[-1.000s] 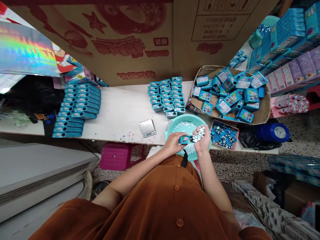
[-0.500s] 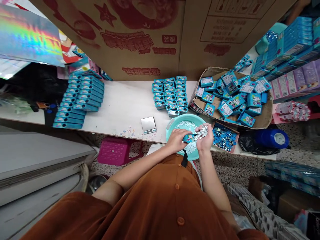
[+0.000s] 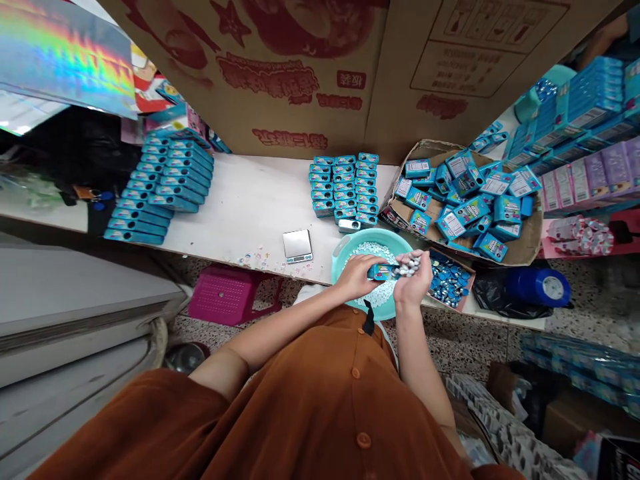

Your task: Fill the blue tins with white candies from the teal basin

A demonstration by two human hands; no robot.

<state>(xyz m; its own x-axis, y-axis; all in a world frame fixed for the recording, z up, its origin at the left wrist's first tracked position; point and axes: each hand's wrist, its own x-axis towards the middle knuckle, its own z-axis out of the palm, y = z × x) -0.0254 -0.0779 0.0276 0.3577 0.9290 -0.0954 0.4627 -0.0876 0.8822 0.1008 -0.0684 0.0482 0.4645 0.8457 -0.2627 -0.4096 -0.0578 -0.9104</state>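
Note:
My left hand (image 3: 358, 277) grips a small blue tin (image 3: 380, 272) above a turquoise basin (image 3: 340, 257). Cupped beside the tin's right end, my right hand (image 3: 413, 283) holds a heap of small whitish candies (image 3: 409, 264). The heap meets the tin's end, where the opening itself is too small to make out. More pale candies (image 3: 373, 250) lie in the basin beneath both hands. Just right of my right hand, a shallow box (image 3: 467, 293) contains many blue and silver caps (image 3: 447, 277).
A small scale (image 3: 297, 245) sits left of the basin. Blue tins stand in rows (image 3: 344, 190) behind it and in stacks (image 3: 165, 183) farther left. A cardboard tray (image 3: 533, 240) of jumbled tins is at right. One large carton (image 3: 300, 73) blocks the back; a pink stool (image 3: 220, 295) stands below.
The heap in my right hand looks smaller, with its candies closer to the tin. The view has shifted slightly; both hands stay over the basin.

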